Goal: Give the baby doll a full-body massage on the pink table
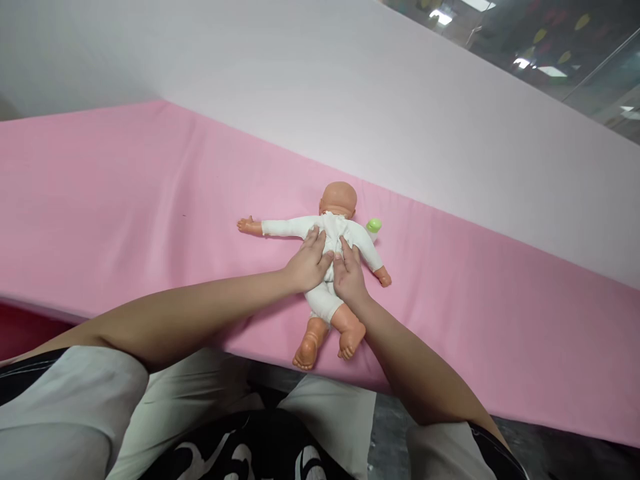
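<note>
A baby doll [327,303] with a white cloth body lies face down on a pink-covered surface [220,187]. Its head points away from me, its arms are spread, and its bare feet are towards me. My left hand [309,261] rests flat on the left side of the doll's back, fingers stretched out. On the right side of the back lies my right hand [349,272], also flat with fingers extended. The two thumbs are close together near the middle of the back. Neither hand grasps anything.
Beside the doll's right-hand shoulder is a small bottle with a green cap [373,225], partly hidden by the arm. A pale wall [320,87] rises behind the pink surface, with a glass window [545,53] at upper right. The surface's front edge is close to my legs.
</note>
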### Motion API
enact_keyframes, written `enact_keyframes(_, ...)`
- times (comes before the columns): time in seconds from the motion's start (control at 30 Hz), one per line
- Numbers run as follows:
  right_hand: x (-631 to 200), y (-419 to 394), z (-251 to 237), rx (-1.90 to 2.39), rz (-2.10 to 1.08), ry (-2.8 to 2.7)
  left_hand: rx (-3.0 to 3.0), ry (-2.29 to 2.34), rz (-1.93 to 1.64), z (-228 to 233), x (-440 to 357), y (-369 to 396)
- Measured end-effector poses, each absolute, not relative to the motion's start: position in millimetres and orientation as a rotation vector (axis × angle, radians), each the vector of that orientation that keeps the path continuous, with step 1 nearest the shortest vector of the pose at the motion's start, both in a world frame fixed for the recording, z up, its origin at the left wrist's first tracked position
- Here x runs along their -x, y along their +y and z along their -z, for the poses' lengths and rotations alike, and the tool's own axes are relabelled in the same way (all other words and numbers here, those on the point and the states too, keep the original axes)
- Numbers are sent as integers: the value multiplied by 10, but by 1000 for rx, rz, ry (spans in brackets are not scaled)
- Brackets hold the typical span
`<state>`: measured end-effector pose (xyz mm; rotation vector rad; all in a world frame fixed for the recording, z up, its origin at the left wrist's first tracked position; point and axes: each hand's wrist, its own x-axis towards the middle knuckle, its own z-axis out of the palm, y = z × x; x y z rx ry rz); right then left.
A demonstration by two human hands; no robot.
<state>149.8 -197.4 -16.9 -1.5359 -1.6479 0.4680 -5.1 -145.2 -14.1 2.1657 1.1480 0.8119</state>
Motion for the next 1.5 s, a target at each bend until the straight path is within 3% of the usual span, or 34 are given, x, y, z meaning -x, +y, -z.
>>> enact_keyframes(0.37,-1560,-2024,135,1527,-392,-1755,-2207,1081,-698,86,163,-1402)
enact_keyframes(0.63,-1688,-2120,60,1535,-553,-1829,-2346,818,-556,106,451,-1211)
enact_keyframes(0.83,-1748,-2200,-129,1693,-706,-1919,-2427,869,-268,-76,555,-1186)
enact_keyframes(1.17,-1916,-2188,-244,1686,-766,-2096,-2446,811,-289,-209,668,-1138)
enact_keyframes(1.5,-1918,-2199,-264,1767,-586,-2132,-2436,849,-298,-258,666,-1173)
